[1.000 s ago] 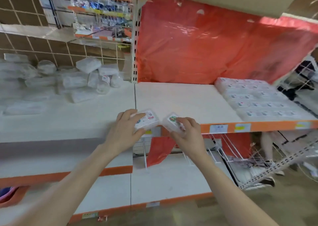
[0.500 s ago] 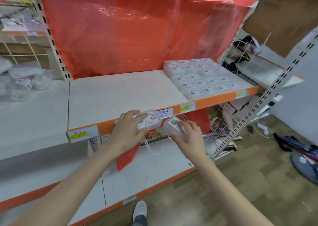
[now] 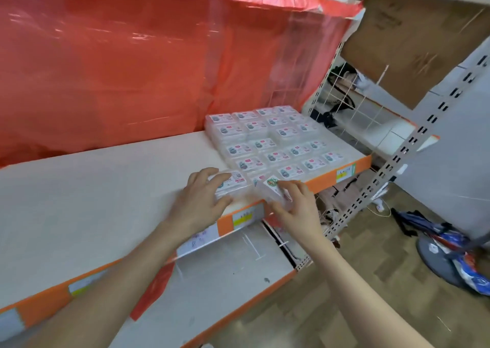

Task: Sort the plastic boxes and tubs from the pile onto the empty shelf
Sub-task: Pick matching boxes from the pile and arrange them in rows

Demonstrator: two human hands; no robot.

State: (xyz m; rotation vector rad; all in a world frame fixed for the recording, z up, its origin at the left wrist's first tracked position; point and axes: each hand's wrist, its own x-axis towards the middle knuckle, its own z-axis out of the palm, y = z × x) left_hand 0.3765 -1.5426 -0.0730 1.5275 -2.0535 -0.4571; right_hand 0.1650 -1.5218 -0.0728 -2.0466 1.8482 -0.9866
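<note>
My left hand (image 3: pixel 197 204) grips a clear plastic box with a white label (image 3: pixel 233 184) just above the front edge of the white shelf (image 3: pixel 106 194). Beside it my right hand (image 3: pixel 297 209) holds a second clear box (image 3: pixel 273 188), tilted, with a green and red sticker. Both boxes sit right next to the front left corner of a neat block of several labelled clear boxes (image 3: pixel 275 143), which fills the right end of the shelf up to its orange edge.
Red plastic sheeting (image 3: pixel 132 69) hangs behind the shelf. A lower white shelf (image 3: pixel 225 268) juts out below. To the right stand a slotted metal upright (image 3: pixel 397 159), a wire rack (image 3: pixel 342 90), cardboard boxes (image 3: pixel 413 34) and a bag on the floor (image 3: pixel 450 255).
The view has swung right, so the pile of boxes on the left has left the frame. Both hands, still holding their boxes, have moved up to the stacked block on the shelf.
</note>
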